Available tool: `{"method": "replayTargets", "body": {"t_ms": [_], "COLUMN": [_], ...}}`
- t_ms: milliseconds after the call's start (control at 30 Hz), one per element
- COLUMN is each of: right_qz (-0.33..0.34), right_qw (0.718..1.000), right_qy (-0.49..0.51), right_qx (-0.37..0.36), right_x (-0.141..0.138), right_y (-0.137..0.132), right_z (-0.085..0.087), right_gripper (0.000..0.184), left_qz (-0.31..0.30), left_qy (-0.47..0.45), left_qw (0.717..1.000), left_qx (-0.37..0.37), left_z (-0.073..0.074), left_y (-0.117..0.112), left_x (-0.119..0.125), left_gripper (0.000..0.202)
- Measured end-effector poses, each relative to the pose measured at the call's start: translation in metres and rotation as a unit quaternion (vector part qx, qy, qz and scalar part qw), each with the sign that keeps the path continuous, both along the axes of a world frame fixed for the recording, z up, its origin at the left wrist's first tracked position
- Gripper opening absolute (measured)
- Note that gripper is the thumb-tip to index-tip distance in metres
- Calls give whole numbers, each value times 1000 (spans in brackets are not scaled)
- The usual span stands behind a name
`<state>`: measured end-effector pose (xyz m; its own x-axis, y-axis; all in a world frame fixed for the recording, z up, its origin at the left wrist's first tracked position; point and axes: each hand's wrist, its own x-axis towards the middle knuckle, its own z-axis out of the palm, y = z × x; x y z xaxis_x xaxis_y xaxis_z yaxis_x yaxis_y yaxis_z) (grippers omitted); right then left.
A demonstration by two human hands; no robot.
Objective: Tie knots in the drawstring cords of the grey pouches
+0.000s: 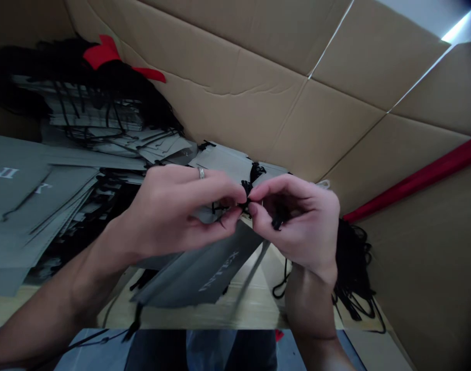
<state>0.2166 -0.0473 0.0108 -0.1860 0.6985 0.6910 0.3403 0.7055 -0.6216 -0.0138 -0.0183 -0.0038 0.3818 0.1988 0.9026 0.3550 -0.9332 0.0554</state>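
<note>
My left hand (177, 211), with a ring on one finger, pinches a piece of black cord (246, 191) between thumb and fingertip. Close against it, my right hand (307, 221) pinches the same cord, and a dark knotted end shows inside its curled fingers. Below both hands hangs a flat grey bag (204, 275) with pale lettering, tilted over the table edge. My fingers partly hide where the cord meets the bag.
Stacks of grey bags (22, 201) with black cords lie at the left. Behind them is a heap of black cords (143, 98) with a red strip (102, 54). More black cords (353, 263) lie at the right. Cardboard walls (235, 62) enclose the wooden table (254, 314).
</note>
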Motion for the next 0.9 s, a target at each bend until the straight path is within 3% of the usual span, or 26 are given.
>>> {"method": "replayTargets", "body": {"t_ms": [67, 167, 367, 500, 700, 767, 900], "right_qz": [-40, -76, -64, -36, 3, -20, -68], "right_qw": [998, 991, 988, 994, 998, 997, 991], "right_qy": [-36, -78, -100, -44, -3, -7, -58], "right_qx": [35, 79, 101, 98, 58, 68, 95], "right_x": [-1, -2, 0, 0, -2, -2, -1], "right_y": [-4, -10, -12, -10, -8, -8, -8], "right_z": [-1, -1, 0, -2, -4, -4, -3], "right_gripper": [22, 22, 24, 28, 26, 26, 24], "left_qz": [35, 27, 35, 23, -107, -78, 41], "left_qy": [36, 57, 36, -11, -75, -59, 25], "left_qw": [998, 997, 996, 1000, 980, 989, 998], "left_qx": [49, 55, 68, -4, -147, -113, 32], "left_z": [1, 2, 2, 2, 2, 2, 2], "left_y": [-5, -11, -13, -10, 2, 2, -4], "left_x": [-1, 1, 3, 2, -1, -2, 0], "left_gripper": [16, 20, 15, 15, 14, 14, 12]}}
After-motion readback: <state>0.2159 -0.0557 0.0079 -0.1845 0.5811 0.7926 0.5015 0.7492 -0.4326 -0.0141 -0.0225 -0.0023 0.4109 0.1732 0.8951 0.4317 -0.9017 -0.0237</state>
